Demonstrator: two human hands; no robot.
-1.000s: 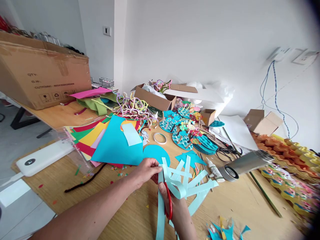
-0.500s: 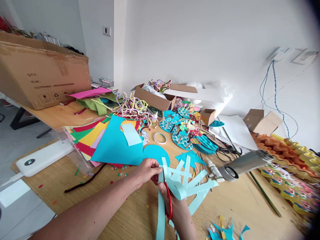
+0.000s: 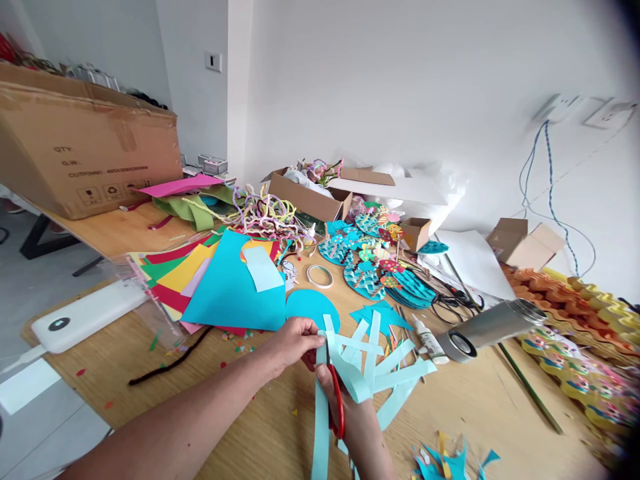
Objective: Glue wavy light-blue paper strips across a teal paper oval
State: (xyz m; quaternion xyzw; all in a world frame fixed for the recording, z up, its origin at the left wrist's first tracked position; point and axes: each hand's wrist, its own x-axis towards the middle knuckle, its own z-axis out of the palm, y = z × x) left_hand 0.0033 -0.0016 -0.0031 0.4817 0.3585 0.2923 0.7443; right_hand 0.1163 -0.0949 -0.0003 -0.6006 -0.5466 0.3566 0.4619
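Observation:
My left hand pinches the far end of a light-blue paper strip, which hangs down toward the front edge of the table. My right hand grips red-handled scissors. Their blades sit at the paper just beside my left fingertips. A second strip curls away to the right over my right hand. Several cut light-blue strips lie fanned out just beyond. Behind my left hand rests a blue paper circle.
Coloured paper sheets spread at left, near a dark pipe cleaner. To the right are a glue bottle, a metal flask and egg-carton pieces. Blue scraps lie at the front. A large cardboard box stands back left.
The curled strip by the scissors has shifted slightly and hangs a little lower over my right hand. Both hands hold nearly the same position.

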